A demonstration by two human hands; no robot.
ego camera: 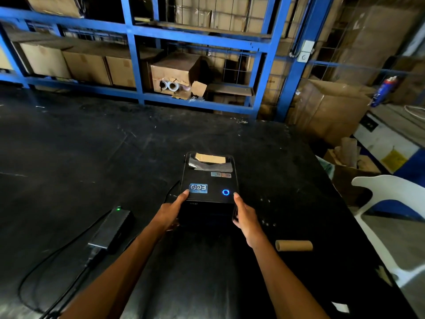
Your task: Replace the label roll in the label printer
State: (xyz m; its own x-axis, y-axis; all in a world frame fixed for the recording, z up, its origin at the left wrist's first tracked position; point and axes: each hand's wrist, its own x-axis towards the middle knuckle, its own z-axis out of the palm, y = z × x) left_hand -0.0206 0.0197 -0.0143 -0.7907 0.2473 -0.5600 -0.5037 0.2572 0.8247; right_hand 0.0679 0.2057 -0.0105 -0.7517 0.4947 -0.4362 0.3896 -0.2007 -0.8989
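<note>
A black label printer point(208, 180) stands on the black table point(92, 157), lid closed, with a blue ring light lit on top and a brown label showing at its far end. My left hand point(171, 211) grips its near left side, thumb on the lid. On the near right side my right hand point(246, 218) holds it the same way. An empty brown cardboard core point(294, 245) lies on the table to the right of my right forearm.
A black power brick point(112, 229) with a green light and trailing cables lies at the left. Blue shelving point(195, 38) with cardboard boxes stands behind the table. A white plastic chair point(391, 217) sits past the table's right edge. White rolls point(169, 85) show in a torn box.
</note>
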